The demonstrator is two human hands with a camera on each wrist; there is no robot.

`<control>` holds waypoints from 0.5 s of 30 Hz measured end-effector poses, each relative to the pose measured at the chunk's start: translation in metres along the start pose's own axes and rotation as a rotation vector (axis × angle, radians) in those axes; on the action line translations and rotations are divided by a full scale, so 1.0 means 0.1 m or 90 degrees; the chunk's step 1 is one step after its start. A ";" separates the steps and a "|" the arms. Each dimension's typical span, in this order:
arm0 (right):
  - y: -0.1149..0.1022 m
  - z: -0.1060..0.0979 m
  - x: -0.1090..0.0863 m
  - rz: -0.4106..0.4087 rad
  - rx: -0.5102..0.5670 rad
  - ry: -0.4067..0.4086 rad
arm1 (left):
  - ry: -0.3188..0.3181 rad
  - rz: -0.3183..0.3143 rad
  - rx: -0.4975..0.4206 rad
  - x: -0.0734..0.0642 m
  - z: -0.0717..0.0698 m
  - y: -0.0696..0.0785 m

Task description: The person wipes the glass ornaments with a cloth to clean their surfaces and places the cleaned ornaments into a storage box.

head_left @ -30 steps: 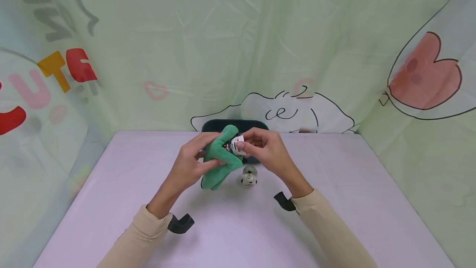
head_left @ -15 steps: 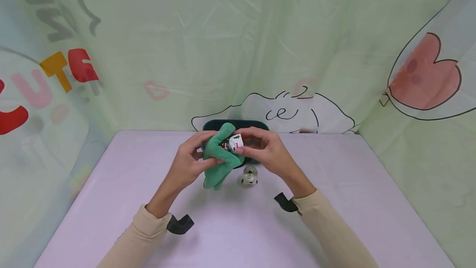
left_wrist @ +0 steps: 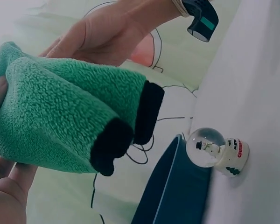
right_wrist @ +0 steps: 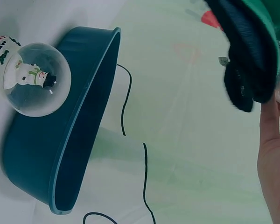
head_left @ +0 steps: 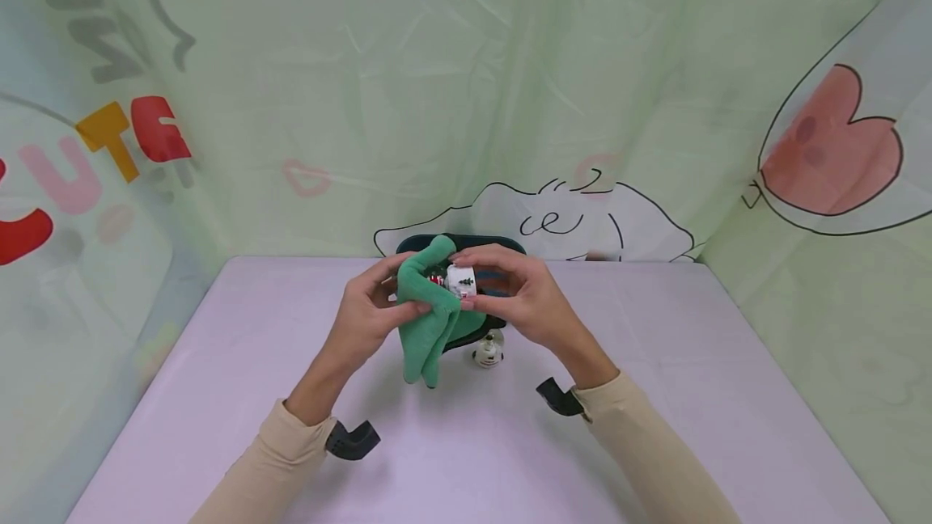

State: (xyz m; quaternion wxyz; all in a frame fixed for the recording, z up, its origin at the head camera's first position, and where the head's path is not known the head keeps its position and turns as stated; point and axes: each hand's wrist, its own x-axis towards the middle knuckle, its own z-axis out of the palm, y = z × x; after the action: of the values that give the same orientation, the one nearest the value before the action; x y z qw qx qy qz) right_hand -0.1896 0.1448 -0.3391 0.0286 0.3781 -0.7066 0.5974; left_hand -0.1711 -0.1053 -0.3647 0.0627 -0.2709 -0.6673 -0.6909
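In the head view my left hand [head_left: 371, 306] grips a fluffy green cloth [head_left: 422, 338] with a dark edge, folded around a small snow globe [head_left: 462, 281]. Thumb and fingers of my right hand [head_left: 527, 289] pinch the globe's white printed base, which pokes out of the folds. Its other end is mostly hidden by the cloth. Both hands are raised over the table. Below them a second snow globe [left_wrist: 224, 154], with a snowman inside and lettering on its base, stands upright on the table. From the left wrist, the cloth [left_wrist: 60, 112] conceals the held globe.
A dark blue plastic bin [right_wrist: 42, 140] stands at the table's back edge, right behind the standing globe and partly hidden by the hands in the head view. Pale green printed curtains [head_left: 408, 103] enclose the back and sides of the lilac table [head_left: 466, 451].
The cloth's loose end now hangs lower, and more of its dark edge shows near the standing globe. The pinched base has turned, bringing a tree print into view. Both forearms have barely moved.
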 end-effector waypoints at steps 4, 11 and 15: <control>0.01 0.00 0.01 -0.045 -0.019 0.000 | 0.004 -0.020 -0.031 0.01 -0.01 0.02; 0.01 0.01 0.01 -0.104 -0.043 -0.007 | 0.006 -0.048 -0.014 0.01 -0.04 0.02; 0.01 0.02 0.01 -0.106 -0.050 -0.008 | 0.004 -0.063 -0.020 -0.01 -0.05 0.01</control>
State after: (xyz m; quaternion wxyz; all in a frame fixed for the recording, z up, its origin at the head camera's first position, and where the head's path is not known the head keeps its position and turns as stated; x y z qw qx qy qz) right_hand -0.1898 0.1426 -0.3399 0.0885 0.4376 -0.6957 0.5627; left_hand -0.1717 -0.1104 -0.3641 0.0263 -0.2361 -0.6690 -0.7043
